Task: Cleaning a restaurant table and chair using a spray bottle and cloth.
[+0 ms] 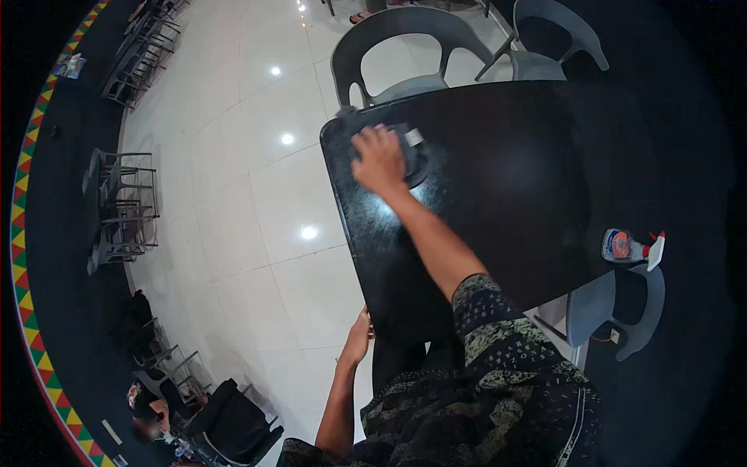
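My right hand (379, 160) presses a dark grey cloth (415, 160) flat against the black tabletop (502, 192), near its far left corner. A small white tag shows on the cloth, and part of the cloth is hidden under my palm and fingers. Around it the table surface has a smeared, wet-looking sheen. Lower down, my left hand (357, 340) is at the table's left edge (357, 268), with its fingers curled at the rim and partly hidden. A clear spray bottle (623, 246) with a red and white trigger head lies on its side at the table's right end.
Grey chairs stand beyond the far edge (408, 23) and behind them (554, 29); another chair (592, 309) is at the near right. Pale floor tiles (233, 233) extend leftward to more tables and chairs (122, 204). A person (153, 408) sits at the lower left near a black chair (236, 423).
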`<state>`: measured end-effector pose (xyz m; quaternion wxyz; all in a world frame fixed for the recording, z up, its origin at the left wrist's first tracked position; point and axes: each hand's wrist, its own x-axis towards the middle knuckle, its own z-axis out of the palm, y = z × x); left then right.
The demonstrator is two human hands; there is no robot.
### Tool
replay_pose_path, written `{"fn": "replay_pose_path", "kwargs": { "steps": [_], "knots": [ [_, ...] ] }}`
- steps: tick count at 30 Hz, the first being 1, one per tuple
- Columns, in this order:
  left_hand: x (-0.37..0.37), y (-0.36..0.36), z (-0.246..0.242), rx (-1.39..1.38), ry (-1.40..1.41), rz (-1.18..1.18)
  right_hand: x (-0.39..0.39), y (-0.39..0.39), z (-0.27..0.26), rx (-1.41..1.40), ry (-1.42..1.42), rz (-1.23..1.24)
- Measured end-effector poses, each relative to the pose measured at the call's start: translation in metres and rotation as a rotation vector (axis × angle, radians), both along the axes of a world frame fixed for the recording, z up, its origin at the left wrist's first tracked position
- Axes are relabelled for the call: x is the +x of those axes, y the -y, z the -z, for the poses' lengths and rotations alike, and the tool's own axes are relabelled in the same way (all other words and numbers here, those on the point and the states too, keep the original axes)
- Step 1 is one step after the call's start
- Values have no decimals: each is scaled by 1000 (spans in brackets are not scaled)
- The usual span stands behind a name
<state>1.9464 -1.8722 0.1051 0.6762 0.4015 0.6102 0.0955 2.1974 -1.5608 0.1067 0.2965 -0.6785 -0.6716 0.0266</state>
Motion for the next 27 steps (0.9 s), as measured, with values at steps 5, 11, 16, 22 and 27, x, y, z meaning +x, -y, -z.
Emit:
{"fn": "replay_pose_path", "kwargs": {
  "steps": [5,11,16,22,27],
  "knots": [
    [-20,-22,-2,236,-126,-545,-81,109,13,39,163,-303],
    [-52,-70,1,445,-302,-581,-104,300,1,-108,61,-460],
    [-6,-87,-1,576,-390,-223,-9,377,-6,-77,-83,-104],
    [56,-62,-12,706,-404,-8,171,424,-6,-188,-119,368],
    [111,-32,-36,876,-533,129,295,414,7,-74,-72,696]
  ]
}}
